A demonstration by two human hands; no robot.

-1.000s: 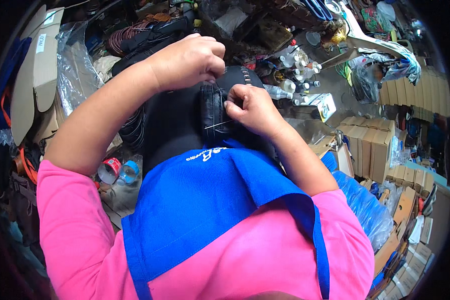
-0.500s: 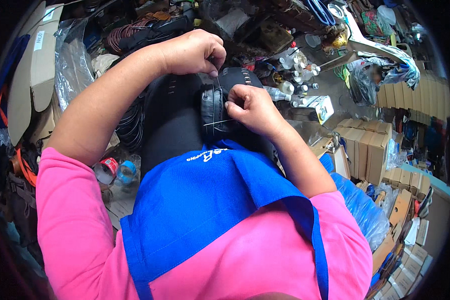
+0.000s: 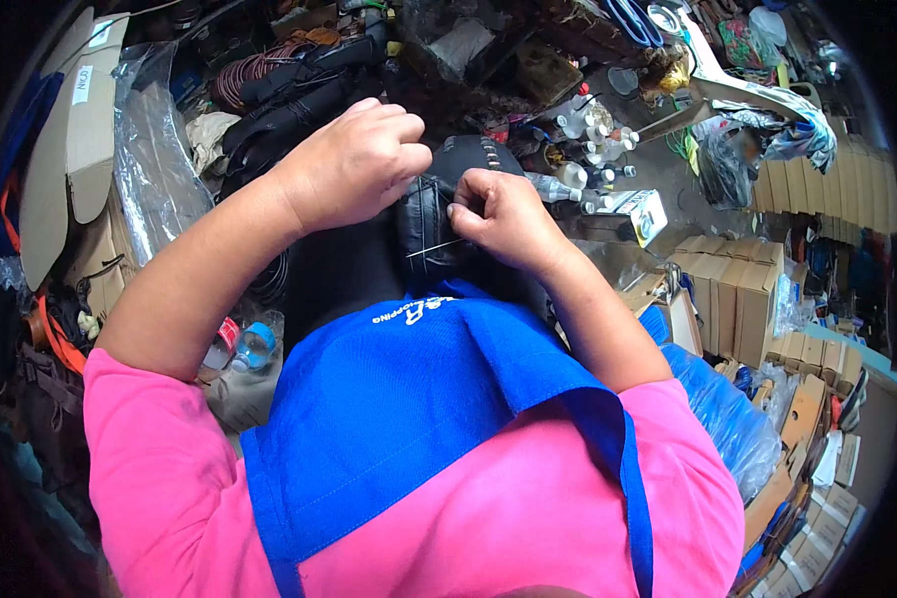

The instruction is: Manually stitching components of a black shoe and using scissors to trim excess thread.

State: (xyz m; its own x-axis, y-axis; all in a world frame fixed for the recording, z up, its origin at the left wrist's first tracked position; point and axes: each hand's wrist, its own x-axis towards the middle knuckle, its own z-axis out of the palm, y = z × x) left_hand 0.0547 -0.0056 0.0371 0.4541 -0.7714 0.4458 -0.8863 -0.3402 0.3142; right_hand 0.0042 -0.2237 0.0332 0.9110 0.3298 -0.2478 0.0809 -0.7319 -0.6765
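Observation:
On my lap lies a black leather piece (image 3: 424,214) with a seam along it; its full shape is partly hidden. My right hand (image 3: 503,217) pinches its right side, thumb and forefinger pressed together. A thin white strand (image 3: 434,248), thread or needle, crosses the lower part of the leather. Closed and raised, my left hand (image 3: 359,164) is just up and left of the piece, its fingertips turned away, so what they grip is hidden. Black cloth with a row of light stitches (image 3: 490,151) covers my knee beyond. A blue apron (image 3: 399,369) covers my front.
Several bottles (image 3: 568,174) stand beyond my right hand, near a white box (image 3: 643,214). Cardboard boxes (image 3: 733,289) and blue plastic wrap (image 3: 718,409) are at the right. Clear plastic sheeting (image 3: 154,140) and cardboard (image 3: 80,149) are at the left, with a bottle (image 3: 254,344) by my left elbow.
My left hand has moved down and left, and turned so its fingertips are hidden. The thin strand between it and the leather no longer shows. My right hand has stayed in place.

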